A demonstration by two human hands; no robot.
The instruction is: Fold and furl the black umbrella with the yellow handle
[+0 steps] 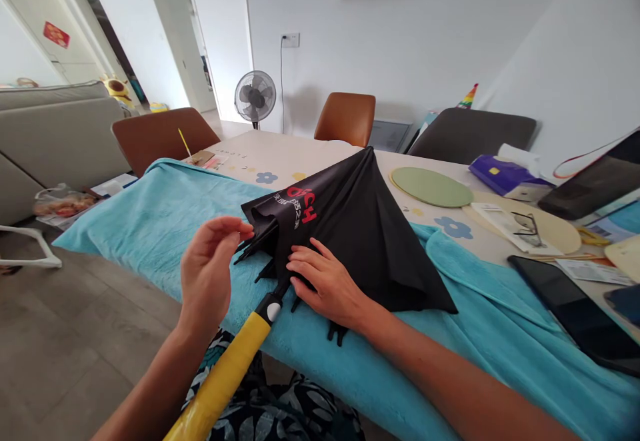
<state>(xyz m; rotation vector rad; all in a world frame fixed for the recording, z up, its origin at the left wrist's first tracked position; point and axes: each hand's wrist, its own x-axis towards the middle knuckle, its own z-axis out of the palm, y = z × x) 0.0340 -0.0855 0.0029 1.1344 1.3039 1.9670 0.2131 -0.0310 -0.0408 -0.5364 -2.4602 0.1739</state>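
Observation:
A black umbrella [345, 248] with red and white lettering lies part-folded, its canopy loosely gathered and its tip pointing away from me. Its yellow handle [225, 368], wrapped in clear plastic towards the end, slants down over my lap. My left hand [207, 268] is at the left edge of the canopy, thumb and fingertips drawn together on the fabric's rim by the rib ends. My right hand [325, 281] rests on the black folds with its fingers stretched out. Several dark rib tips stick out between the hands. Under the umbrella spreads a turquoise towel [165, 228].
To the right are a green oval mat [431, 186], a purple tissue pack [507, 173], eyeglasses [527, 228] and a black tablet [575, 311]. Chairs [345, 118] line the table's far side. A fan [255, 96] stands behind it, and a sofa [60, 134] at left.

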